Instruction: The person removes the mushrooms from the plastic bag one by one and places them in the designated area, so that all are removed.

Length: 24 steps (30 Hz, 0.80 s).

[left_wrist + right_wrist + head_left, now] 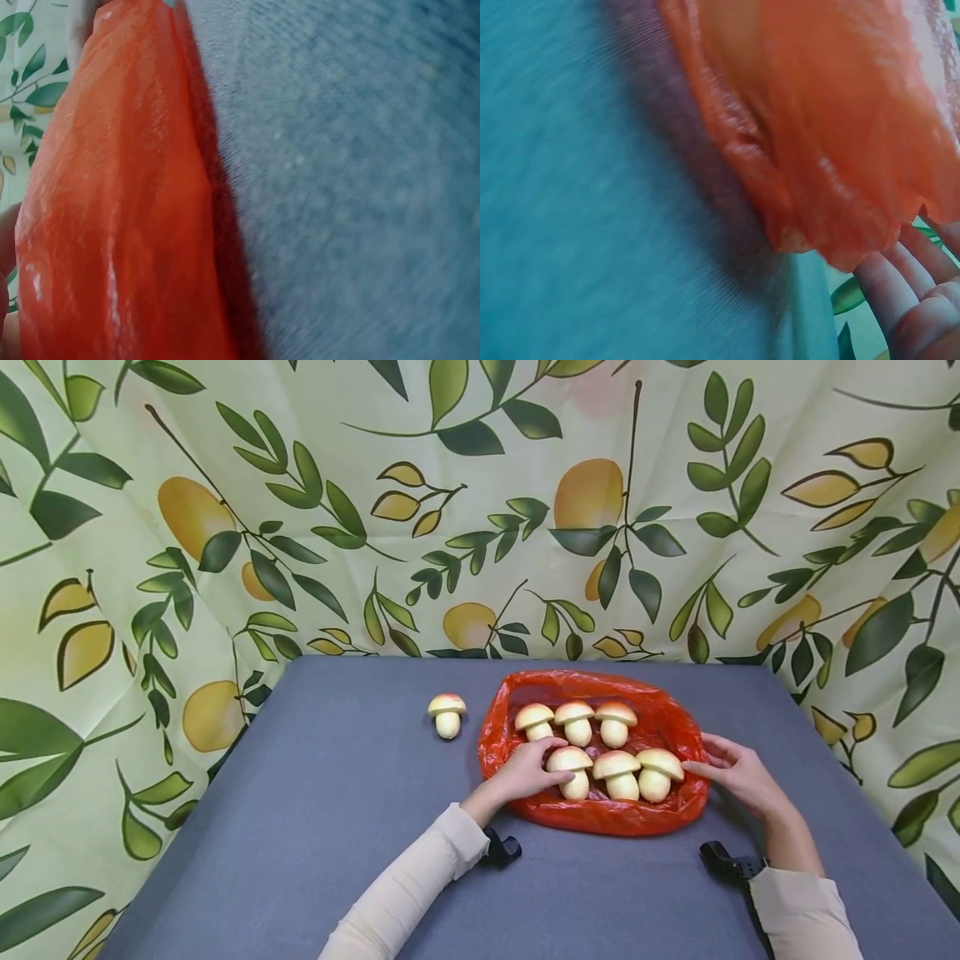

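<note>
The left hand [523, 772] reaches over the left end of an open bag of glossy red plastic [600, 817] and pinches a mushroom-shaped piece with a rounded cream cap blushed red and a pale stem [576, 787], its thumb in front and fingers behind. This held mushroom sits inside the bag, at the left end of the near row. The right hand [753, 783] grips the bag's right rim, thumb inside and fingers outside; the right wrist view shows those fingers against the outer plastic.

Beside the held piece in the bag's near row are a middle mushroom [619, 785] and a right-end mushroom [657, 785], the latter just beside the right thumb. The bag's far row carries three similar red-blushed mushrooms [577, 732]. One more, a lone mushroom [447, 724], is on the tabletop covered in grey-blue cloth [330, 835], left of the bag and apart from it.

Cream sleeves [408, 889] cover both forearms, and black straps [504, 848] show at the wrists, on the near side of the bag. Beyond the bag, a pale fabric backdrop printed with green leaves and orange fruits [517, 468] hangs behind the tabletop and along both its sides.
</note>
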### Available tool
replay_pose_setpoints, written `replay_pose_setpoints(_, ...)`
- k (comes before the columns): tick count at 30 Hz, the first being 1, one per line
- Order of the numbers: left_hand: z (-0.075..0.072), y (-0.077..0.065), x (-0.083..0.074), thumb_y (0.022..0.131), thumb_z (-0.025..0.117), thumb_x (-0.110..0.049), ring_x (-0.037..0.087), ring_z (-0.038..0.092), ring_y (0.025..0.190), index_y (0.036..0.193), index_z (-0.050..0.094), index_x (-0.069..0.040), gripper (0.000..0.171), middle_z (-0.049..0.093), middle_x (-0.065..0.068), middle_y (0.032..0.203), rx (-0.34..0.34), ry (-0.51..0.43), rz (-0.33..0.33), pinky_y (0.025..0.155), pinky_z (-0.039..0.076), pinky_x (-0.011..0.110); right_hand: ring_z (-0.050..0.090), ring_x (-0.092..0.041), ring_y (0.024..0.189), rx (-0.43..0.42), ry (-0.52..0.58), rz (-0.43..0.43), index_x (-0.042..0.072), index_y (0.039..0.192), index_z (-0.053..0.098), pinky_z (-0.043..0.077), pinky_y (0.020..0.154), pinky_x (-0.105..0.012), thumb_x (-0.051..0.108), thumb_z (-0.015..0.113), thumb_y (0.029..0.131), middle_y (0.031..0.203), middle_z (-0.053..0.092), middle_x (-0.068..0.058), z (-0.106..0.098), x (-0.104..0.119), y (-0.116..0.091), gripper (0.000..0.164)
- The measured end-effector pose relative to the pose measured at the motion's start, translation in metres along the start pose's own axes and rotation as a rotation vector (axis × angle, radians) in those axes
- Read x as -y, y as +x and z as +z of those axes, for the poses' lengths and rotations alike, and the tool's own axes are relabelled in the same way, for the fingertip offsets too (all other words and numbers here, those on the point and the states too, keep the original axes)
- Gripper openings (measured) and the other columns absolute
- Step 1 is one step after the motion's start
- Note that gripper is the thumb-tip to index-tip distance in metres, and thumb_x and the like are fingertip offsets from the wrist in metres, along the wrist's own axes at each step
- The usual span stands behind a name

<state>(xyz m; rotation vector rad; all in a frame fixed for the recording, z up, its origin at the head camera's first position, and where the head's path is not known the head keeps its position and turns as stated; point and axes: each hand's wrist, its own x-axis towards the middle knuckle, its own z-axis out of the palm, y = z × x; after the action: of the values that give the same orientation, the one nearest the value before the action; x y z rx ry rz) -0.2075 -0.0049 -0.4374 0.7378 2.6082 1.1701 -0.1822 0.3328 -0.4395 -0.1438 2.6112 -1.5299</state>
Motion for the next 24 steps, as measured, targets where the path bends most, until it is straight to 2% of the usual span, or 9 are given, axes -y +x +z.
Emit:
replay_pose_setpoints(4,-0.010,-0.006,0.000,0.087,0.070,-0.023,0.022,0.064,0.110,0.131,0.055,-0.003,0.051,0.065,0.013,0.126,-0.008,-0.067,0.010,0.095,0.052,0.028,0.060,0.016,0.089,-0.006,0.043,-0.039,-0.013,0.137,0.039,0.051,0.073,-0.006,0.013,0.063,0.092,0.098,0.054,0.041,0.002,-0.004,-0.002,0.057)
replay_pose_setpoints(7,-0.019,-0.010,0.002,0.087,0.070,-0.021,0.022,0.064,0.111,0.133,0.054,-0.003,0.052,0.063,0.013,0.129,-0.016,-0.104,0.023,0.096,0.052,0.030,0.060,0.017,0.089,-0.016,0.081,-0.058,-0.009,0.136,0.044,0.051,0.073,-0.005,0.009,0.062,0.092,0.099,0.056,0.040,0.003,-0.007,-0.003,0.051)
replay_pose_setpoints(11,-0.031,-0.018,0.006,0.087,0.070,-0.018,0.025,0.063,0.114,0.133,0.053,-0.003,0.051,0.060,0.014,0.132,-0.027,-0.157,0.060,0.098,0.053,0.033,0.057,0.020,0.090,-0.022,0.098,-0.056,-0.005,0.137,0.045,0.050,0.074,-0.004,0.010,0.063,0.092,0.100,0.055,0.041,0.002,-0.008,-0.005,0.051)
replay_pose_setpoints(17,-0.055,-0.033,0.013,0.087,0.069,-0.014,0.029,0.061,0.119,0.133,0.052,-0.003,0.050,0.058,0.016,0.133,-0.057,-0.273,0.050,0.102,0.051,0.038,0.057,0.021,0.090,-0.020,0.087,-0.046,-0.007,0.137,0.043,0.050,0.073,-0.004,0.012,0.064,0.092,0.099,0.054,0.042,0.001,-0.008,-0.005,0.054)
replay_pose_setpoints(19,-0.062,-0.037,0.016,0.088,0.069,-0.012,0.030,0.059,0.121,0.134,0.051,-0.002,0.051,0.057,0.016,0.135,-0.077,-0.288,0.051,0.105,0.049,0.040,0.057,0.020,0.090,-0.019,0.104,-0.058,0.000,0.136,0.048,0.051,0.073,-0.005,0.010,0.064,0.091,0.099,0.055,0.041,0.000,-0.009,-0.004,0.048)
replay_pose_setpoints(22,-0.072,-0.043,0.020,0.088,0.068,-0.011,0.030,0.057,0.122,0.135,0.050,-0.001,0.051,0.055,0.016,0.136,-0.099,-0.296,0.055,0.106,0.047,0.042,0.058,0.020,0.090,-0.020,0.136,-0.076,0.019,0.129,0.055,0.051,0.073,-0.005,0.007,0.064,0.091,0.099,0.056,0.040,-0.001,-0.009,-0.003,0.041)
replay_pose_setpoints(24,-0.077,-0.046,0.023,0.088,0.068,-0.010,0.031,0.058,0.121,0.135,0.050,0.000,0.051,0.055,0.017,0.136,-0.111,-0.302,0.061,0.106,0.048,0.042,0.058,0.020,0.089,-0.018,0.145,-0.081,0.025,0.126,0.056,0.051,0.072,-0.005,0.006,0.064,0.091,0.099,0.057,0.040,-0.001,-0.009,-0.003,0.040)
